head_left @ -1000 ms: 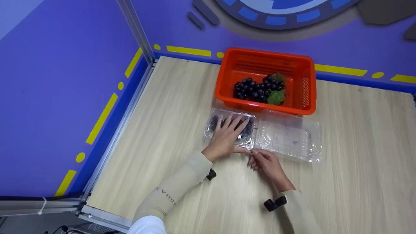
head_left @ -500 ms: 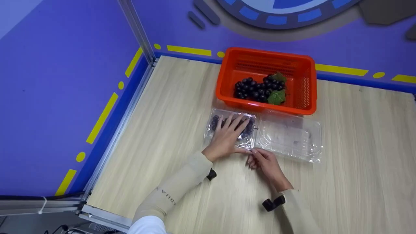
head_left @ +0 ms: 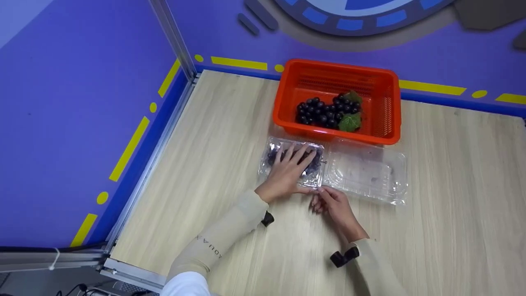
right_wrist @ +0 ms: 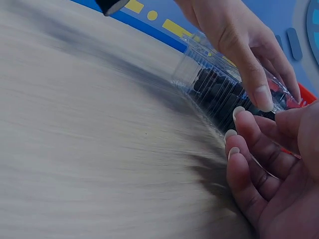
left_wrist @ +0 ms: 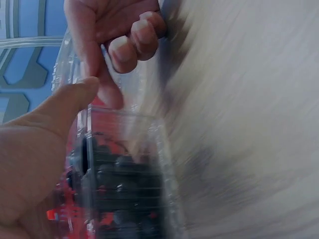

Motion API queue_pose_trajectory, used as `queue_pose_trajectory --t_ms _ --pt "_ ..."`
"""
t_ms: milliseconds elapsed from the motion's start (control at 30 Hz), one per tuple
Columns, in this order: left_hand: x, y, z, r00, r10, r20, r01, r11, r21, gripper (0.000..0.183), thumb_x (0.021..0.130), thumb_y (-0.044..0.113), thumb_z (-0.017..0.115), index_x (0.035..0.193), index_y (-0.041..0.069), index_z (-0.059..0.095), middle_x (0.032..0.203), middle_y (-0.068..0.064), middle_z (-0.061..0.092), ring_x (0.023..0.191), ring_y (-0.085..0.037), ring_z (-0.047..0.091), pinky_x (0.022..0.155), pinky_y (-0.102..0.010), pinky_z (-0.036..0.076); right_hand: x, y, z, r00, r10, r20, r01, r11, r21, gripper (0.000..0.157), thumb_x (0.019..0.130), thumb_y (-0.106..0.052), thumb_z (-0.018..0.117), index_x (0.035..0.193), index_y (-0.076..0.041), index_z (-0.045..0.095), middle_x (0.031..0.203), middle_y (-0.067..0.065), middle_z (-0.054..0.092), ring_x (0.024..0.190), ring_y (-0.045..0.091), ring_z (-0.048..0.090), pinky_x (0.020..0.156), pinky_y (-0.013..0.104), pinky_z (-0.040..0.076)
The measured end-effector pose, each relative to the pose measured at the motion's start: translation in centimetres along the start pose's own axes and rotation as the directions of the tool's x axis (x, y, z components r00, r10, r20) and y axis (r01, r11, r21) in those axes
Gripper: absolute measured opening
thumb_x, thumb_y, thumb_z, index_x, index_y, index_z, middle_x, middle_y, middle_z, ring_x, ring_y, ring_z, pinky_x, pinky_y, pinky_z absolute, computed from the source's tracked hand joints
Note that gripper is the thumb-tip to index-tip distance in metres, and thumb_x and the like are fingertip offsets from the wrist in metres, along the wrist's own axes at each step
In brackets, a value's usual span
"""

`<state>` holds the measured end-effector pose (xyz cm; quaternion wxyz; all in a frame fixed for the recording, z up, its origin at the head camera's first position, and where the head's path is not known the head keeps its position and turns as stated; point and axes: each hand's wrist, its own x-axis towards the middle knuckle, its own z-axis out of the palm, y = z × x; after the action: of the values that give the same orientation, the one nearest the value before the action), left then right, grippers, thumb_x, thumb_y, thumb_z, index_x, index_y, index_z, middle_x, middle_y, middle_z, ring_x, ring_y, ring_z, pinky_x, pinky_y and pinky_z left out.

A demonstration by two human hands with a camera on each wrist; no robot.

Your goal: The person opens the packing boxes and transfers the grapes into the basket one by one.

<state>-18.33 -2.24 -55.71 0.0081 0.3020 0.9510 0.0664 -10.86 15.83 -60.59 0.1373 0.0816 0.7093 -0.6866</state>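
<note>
The left hand (head_left: 284, 176) lies spread over the box (head_left: 311, 178), grapes (head_left: 314, 163) inside, likely steadying it; the right hand (head_left: 336, 207) pinches its near-right corner, perhaps working the edge. The basket (head_left: 337, 135) behind and tray (head_left: 361, 174) at right crowd 2 sides; the table (head_left: 205, 164) gives room at left and nearer the person.

The left arm sleeve (head_left: 230, 225) is beige and fits closely, with several small folds near its upper end. Dark capital letters (head_left: 211, 247) are printed along it; they seem to read AQUA, but the last sign is unclear. Above it begins a white shirt sleeve (head_left: 187, 284). The right arm sleeve (head_left: 378, 268) is also beige. The left wrist device (head_left: 268, 219) is black and partly hidden; the right wrist device (head_left: 337, 259), also black, shows two rounded blocks joined together.
</note>
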Motion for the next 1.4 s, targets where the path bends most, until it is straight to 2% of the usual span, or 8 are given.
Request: queue_pose_trajectory --t_ms 233,433,833,1167,1400 --pt "-0.2 -0.6 -1.4 0.993 0.075 0.092 -0.065 0.992 -0.107 0.108 0.07 0.051 0.081 0.155 0.027 0.019 0.164 -0.006 0.009 0.15 -0.039 0.007 0.119 -0.06 0.007 0.0 0.1 0.0 1.0 0.001 -0.007 -0.001 1.0 0.0 0.035 0.103 -0.02 0.045 0.105 0.01 0.062 0.069 0.003 0.065 0.054 0.012 0.058 0.05 0.023 0.048" --pt "-0.3 -1.0 -2.1 0.985 0.113 0.131 -0.103 0.992 -0.079 0.109 0.07 0.047 0.082 0.155 0.027 0.019 0.164 -0.007 0.008 0.15 -0.04 0.008 0.119 -0.059 0.01 0.0 0.1 0.1 1.0 0.021 0.012 -0.021 1.0 0.011 0.036 0.104 -0.022 0.043 0.103 0.01 0.061 0.071 0.005 0.064 0.057 0.013 0.058 0.054 0.024 0.049" --pt "-0.4 -0.1 -2.2 0.983 0.101 0.154 -0.095 0.995 -0.042 0.107 0.072 0.038 0.084 0.156 0.025 0.018 0.163 -0.012 0.009 0.148 -0.045 0.006 0.117 -0.063 0.011 -0.1 0.0 0.4 0.999 0.012 0.036 -0.011 1.0 -0.017 0.032 0.102 -0.02 0.048 0.099 0.009 0.06 0.071 0.007 0.063 0.057 0.014 0.057 0.052 0.024 0.046" --pt "-0.2 0.7 -2.1 0.983 0.089 0.163 -0.089 0.996 -0.007 0.102 0.076 0.023 0.081 0.156 0.024 0.018 0.163 -0.016 0.01 0.147 -0.046 0.013 0.113 -0.067 0.016 0.2 0.0 1.2 0.998 0.03 0.055 -0.032 0.999 0.031 0.03 0.1 -0.02 0.051 0.099 0.01 0.058 0.069 0.005 0.063 0.056 0.013 0.057 0.052 0.024 0.048" --pt "-0.2 1.2 -2.2 0.983 0.079 0.165 -0.083 0.996 0.013 0.096 0.078 0.005 0.072 0.156 0.023 0.019 0.161 -0.02 0.012 0.146 -0.045 0.017 0.11 -0.07 0.019 0.2 -0.3 1.7 0.999 0.04 0.037 -0.042 0.998 0.037 0.03 0.099 -0.02 0.054 0.096 0.01 0.059 0.069 0.007 0.063 0.056 0.015 0.058 0.052 0.025 0.05"
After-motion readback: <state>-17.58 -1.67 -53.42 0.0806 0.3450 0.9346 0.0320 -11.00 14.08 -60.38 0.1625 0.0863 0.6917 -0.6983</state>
